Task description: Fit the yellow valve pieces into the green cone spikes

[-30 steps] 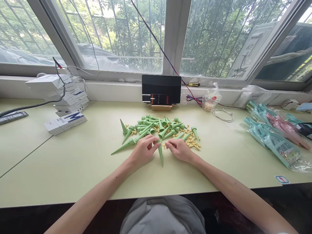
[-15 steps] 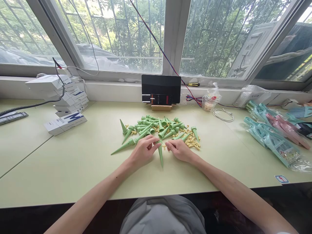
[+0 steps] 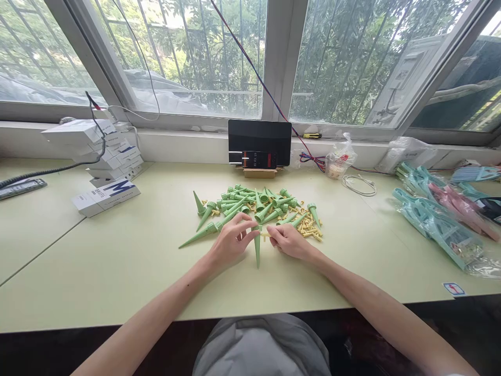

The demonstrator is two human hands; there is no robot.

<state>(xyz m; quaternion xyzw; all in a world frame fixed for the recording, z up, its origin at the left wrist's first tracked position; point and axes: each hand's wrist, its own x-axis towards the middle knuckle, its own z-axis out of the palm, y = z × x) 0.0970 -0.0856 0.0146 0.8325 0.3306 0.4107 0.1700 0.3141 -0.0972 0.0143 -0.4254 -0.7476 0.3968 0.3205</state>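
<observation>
Between the thumb and fingers of my left hand (image 3: pixel 231 236) is a green plastic watering spike (image 3: pixel 257 249), its narrow tip pointing down toward me. My right hand (image 3: pixel 288 240) is closed in a pinch on a small yellow T-shaped valve (image 3: pixel 264 235), which sits right beside the spike's upper end. Whether the valve touches the spike I cannot tell. Beyond my hands lies a heap of green spikes (image 3: pixel 235 201) with capped ends. Loose yellow valves (image 3: pixel 310 227) are scattered at the heap's right side.
White boxes (image 3: pixel 106 197) are stacked at the left. A phone showing a timer (image 3: pixel 260 159) leans on a dark screen (image 3: pixel 259 134) at the back. A bagged cup (image 3: pixel 337 163) and a coiled white cable (image 3: pixel 359 185) lie right of it. Wrapped teal plastic items (image 3: pixel 434 222) fill the far right.
The spike has swung slightly, its tip now a little further left. My right hand still holds the yellow valve near it. The view has shifted very slightly.
</observation>
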